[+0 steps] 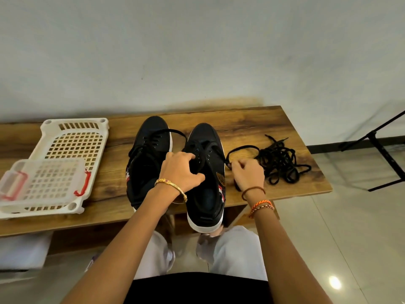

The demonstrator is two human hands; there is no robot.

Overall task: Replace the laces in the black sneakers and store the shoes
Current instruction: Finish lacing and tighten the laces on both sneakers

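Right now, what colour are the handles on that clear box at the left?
Red. The handles on the clear box show best in the head view.

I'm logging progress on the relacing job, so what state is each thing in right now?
left sneaker: upright, lace loose
right sneaker: upright, partly laced
left hand: gripping the right sneaker's tongue area
right hand: pinching a lace end
loose laces: tangled pile
white basket: lying flat
clear box: lid on
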